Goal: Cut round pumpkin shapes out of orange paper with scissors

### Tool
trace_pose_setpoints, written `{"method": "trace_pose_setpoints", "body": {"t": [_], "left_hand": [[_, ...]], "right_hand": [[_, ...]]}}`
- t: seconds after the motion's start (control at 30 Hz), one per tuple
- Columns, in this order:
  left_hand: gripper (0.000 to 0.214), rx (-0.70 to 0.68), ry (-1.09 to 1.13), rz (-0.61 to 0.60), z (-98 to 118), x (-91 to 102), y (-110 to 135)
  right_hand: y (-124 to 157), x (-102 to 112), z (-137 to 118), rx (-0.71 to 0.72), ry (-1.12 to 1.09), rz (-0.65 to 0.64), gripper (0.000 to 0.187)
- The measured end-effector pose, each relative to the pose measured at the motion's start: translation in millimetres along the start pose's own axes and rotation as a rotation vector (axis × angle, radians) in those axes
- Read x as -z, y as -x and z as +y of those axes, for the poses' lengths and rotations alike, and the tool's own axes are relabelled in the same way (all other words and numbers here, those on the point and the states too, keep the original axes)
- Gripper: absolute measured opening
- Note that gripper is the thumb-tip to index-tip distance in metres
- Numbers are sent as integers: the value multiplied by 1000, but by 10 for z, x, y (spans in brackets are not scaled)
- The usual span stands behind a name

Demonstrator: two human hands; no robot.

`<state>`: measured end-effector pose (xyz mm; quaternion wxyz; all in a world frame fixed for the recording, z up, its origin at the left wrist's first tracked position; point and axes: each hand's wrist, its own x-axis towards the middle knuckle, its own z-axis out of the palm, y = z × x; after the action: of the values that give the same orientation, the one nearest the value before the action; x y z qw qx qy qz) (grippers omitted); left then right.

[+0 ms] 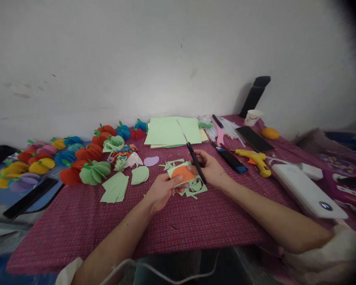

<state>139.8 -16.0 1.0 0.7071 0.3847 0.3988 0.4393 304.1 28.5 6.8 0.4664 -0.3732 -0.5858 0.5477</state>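
Observation:
My left hand is closed on a pale green paper piece with an orange paper shape lying against it, thumb on top. Close beside it, my right hand grips black-handled scissors, seen nearly edge-on. Their thin blades point up and away toward a stack of pale green sheets. Under the hands lie green paper offcuts. To their left are rounded green cutouts, a lilac cutout and green rectangles.
Colourful paper pumpkins crowd the table's left side. On the right are a yellow glue gun, a white power bank, a black phone, a paper cup and a black-and-blue case. A white cable crosses in front.

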Motion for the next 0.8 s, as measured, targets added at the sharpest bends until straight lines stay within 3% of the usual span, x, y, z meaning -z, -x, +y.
{"method": "trace_pose_setpoints", "body": {"t": [0.2,0.8], "left_hand": [[42,37,49,65,82,17,0],[24,-33,115,107,60,23,-10]], "right_hand": [[-24,14,-17,-7,-67,17,43],[-9,20,16,-11,1,-27,45]]}}
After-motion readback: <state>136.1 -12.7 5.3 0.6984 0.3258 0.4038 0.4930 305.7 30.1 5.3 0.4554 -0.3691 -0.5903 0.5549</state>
